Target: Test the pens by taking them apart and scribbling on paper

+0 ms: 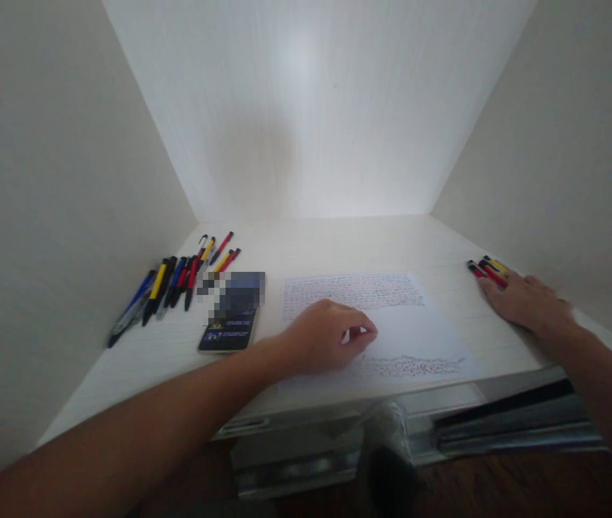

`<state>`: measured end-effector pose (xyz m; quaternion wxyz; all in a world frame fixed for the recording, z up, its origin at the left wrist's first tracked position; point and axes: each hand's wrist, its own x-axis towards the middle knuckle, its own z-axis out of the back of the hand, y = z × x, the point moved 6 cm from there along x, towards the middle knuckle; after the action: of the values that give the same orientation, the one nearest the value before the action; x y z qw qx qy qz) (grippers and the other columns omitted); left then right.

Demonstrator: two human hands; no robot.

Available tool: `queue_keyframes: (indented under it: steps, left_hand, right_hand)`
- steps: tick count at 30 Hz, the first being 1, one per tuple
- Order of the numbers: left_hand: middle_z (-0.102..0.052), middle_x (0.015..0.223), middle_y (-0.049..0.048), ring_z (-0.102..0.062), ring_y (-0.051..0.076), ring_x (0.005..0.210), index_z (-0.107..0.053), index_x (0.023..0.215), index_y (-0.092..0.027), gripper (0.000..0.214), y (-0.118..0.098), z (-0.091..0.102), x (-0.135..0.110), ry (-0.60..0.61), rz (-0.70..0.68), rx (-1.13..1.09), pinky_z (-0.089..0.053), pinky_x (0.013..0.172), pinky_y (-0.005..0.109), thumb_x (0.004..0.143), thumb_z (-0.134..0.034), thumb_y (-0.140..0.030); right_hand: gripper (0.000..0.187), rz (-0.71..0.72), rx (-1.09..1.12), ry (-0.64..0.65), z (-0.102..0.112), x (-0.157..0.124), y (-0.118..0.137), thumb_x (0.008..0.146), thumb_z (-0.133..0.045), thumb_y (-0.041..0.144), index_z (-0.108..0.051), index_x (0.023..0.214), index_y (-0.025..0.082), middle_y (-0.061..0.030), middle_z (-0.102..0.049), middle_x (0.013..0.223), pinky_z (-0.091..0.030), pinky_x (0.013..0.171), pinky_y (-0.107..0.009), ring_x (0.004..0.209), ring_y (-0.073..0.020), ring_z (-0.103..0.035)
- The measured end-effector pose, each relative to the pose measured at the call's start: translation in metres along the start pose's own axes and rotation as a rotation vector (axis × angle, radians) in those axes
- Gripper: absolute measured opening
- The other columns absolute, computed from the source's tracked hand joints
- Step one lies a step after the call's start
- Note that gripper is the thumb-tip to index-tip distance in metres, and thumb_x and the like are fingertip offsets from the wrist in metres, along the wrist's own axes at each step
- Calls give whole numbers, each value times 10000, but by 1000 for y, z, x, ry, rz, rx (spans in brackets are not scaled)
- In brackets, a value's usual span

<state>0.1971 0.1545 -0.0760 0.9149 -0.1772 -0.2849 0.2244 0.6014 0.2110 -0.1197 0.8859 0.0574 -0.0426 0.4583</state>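
My left hand (333,337) is over a sheet of paper (400,331) covered with handwritten lines at its top and bottom. Its thumb and index fingertip meet in a pinch, leaving a small gap behind them, and no object shows between them. At the right side of the desk, my right hand (527,302) is closed over several pens (492,270) with red, yellow and black barrels. Their tips stick out past the thumb; the rest of them is hidden beneath the hand.
Left of the paper lies a phone (230,338), its screen partly blurred out. Several more pens (168,284) in yellow, red, blue, black and clear lie by the left wall. White panels (311,108) enclose the desk (349,241) on three sides. Below its front edge is a metal rail (295,471).
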Motion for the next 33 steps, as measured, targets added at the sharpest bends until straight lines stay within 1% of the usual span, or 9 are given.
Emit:
queue_keyframes:
  steps: [6, 13, 17, 20, 23, 26, 29, 31, 33]
  left_hand:
    - [-745, 788, 13, -634, 116, 640, -750, 915, -180, 197, 0, -1, 0, 18, 0, -6, -479, 694, 262, 928, -563, -242]
    - [-734, 738, 10, -611, 106, 584, -756, 923, -184, 206, 5, 2, 0, -36, 18, 20, -473, 666, 260, 923, -568, -268]
    - [-743, 744, 3, -612, 104, 574, -761, 949, -196, 219, 14, 4, 0, -78, 13, 90, -460, 648, 257, 929, -565, -292]
    - [-763, 818, 12, -675, 139, 689, -758, 968, -210, 239, 18, 21, 0, -151, -57, 282, -444, 642, 271, 950, -537, -297]
    - [-765, 845, 21, -691, 152, 715, -752, 952, -197, 238, 11, 56, -9, -284, -136, 499, -429, 608, 272, 957, -527, -277]
    - [-724, 724, -11, -642, 110, 617, -755, 927, -214, 151, -5, 97, -38, -581, -29, 555, -456, 619, 246, 917, -614, -269]
    - [-635, 615, -25, -572, 97, 520, -732, 928, -179, 126, -20, 120, -99, -999, 224, 357, -445, 526, 224, 908, -654, -276]
    - [-601, 574, -44, -543, 86, 475, -724, 935, -182, 97, -36, 113, -136, -1006, 273, 357, -422, 481, 207, 894, -669, -250]
    - [-590, 560, -55, -482, 72, 438, -726, 872, -191, 52, -57, 100, -164, -837, 242, 670, -374, 461, 209, 828, -718, -216]
  right_hand:
    - [884, 29, -8, 67, -9, 11, 1, 955, -174, 697, -377, 1502, 32, -367, -448, 1410, -334, 992, -559, 1320, -499, -433]
    - [862, 6, -49, 35, 7, -11, 13, 965, -173, 680, -431, 1466, 27, -334, -459, 1418, -321, 992, -577, 1310, -486, -431]
    - [825, 18, -65, 4, 14, -16, 18, 979, -223, 646, -469, 1431, 1, -350, -471, 1391, -312, 972, -580, 1290, -483, -445]
    - [838, 58, -76, -36, 14, -15, 20, 974, -274, 645, -505, 1381, -50, -379, -471, 1369, -281, 957, -591, 1266, -505, -445]
    - [771, 144, -103, -121, 15, -14, 26, 986, -362, 576, -532, 1328, -93, -390, -493, 1323, -243, 948, -591, 1250, -488, -449]
    - [622, 257, -154, -196, 19, -16, 34, 998, -449, 445, -559, 1284, -96, -375, -530, 1272, -221, 924, -581, 1225, -448, -464]
    - [540, 359, -176, -226, 32, -27, 39, 987, -498, 403, -597, 1241, -62, -351, -575, 1222, -244, 893, -556, 1171, -411, -501]
    - [525, 414, -153, -306, 43, -46, 34, 989, -486, 428, -622, 1218, -24, -322, -612, 1179, -298, 870, -511, 1099, -380, -547]
    - [506, 487, -99, -466, 52, -80, 21, 1004, -423, 434, -652, 1178, 18, -288, -652, 1104, -356, 833, -456, 1013, -348, -588]
